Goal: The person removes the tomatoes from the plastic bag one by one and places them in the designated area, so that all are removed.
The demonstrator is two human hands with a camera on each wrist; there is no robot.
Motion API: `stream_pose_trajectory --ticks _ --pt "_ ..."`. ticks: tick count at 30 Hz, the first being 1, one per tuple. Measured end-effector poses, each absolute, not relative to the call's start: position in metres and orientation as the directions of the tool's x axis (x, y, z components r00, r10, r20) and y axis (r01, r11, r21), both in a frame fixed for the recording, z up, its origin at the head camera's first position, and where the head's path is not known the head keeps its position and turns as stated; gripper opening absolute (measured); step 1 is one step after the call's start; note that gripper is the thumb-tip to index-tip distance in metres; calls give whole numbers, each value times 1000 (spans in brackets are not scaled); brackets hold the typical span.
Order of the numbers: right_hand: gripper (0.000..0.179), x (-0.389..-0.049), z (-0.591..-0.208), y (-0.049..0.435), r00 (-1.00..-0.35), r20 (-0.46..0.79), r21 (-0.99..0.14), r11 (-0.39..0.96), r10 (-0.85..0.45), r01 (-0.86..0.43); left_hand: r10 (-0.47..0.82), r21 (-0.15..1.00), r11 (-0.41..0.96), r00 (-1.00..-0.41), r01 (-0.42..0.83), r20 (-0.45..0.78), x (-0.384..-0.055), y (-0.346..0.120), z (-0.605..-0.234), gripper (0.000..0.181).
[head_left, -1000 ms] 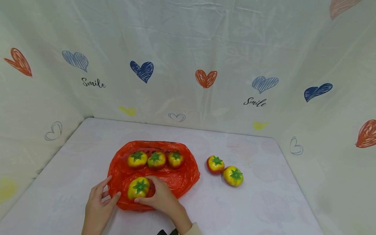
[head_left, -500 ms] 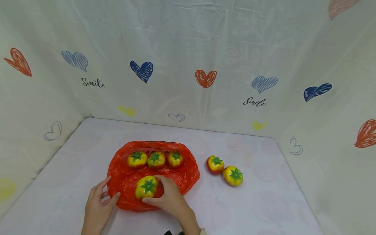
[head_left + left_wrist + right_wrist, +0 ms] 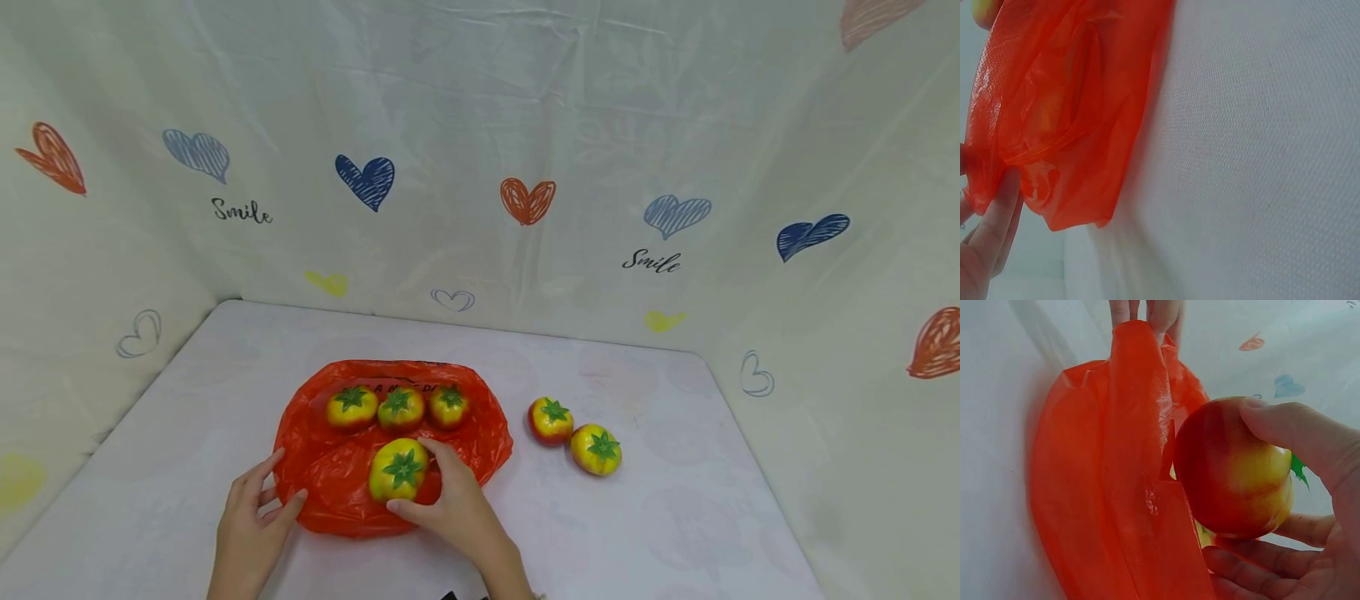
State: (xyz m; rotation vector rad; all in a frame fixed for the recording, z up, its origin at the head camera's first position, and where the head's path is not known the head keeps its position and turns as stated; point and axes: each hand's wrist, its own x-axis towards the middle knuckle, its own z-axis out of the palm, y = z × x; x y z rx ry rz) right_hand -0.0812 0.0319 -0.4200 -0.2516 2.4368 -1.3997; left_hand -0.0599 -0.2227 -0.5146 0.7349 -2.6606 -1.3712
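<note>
A red plastic bag (image 3: pixel 330 483) lies spread with its mouth wide on the table. At its left edge my left hand (image 3: pixel 251 517) pinches the rim; in the left wrist view the fingers (image 3: pixel 1000 215) lie against the film. My right hand (image 3: pixel 461 504) grips a yellow-and-red tomato (image 3: pixel 399 471) with a green star-shaped top, between thumb and fingers. It is over the near part of the bag's mouth; the right wrist view shows the tomato (image 3: pixel 1235 469) beside the bag's edge. Inside the bag, along the back, sit three similar tomatoes (image 3: pixel 401 410) in a row.
Two more tomatoes, one redder (image 3: pixel 550 421) and one yellower (image 3: pixel 596 450), lie side by side on the white table (image 3: pixel 660 533) right of the bag. A pale curtain (image 3: pixel 450 108) printed with hearts stands behind and at the sides.
My right hand has carried the tomato to the right and slightly away from me across the bag's mouth. My left hand stays at the left rim.
</note>
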Motion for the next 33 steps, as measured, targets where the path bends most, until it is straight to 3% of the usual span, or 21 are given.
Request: stream_pose_trajectory --ticks 33 --pt "72 -71 -421 90 -993 49 -921 379 -106 -86 -412 777 490 -890 -396 -195 -57 -218 -495 75"
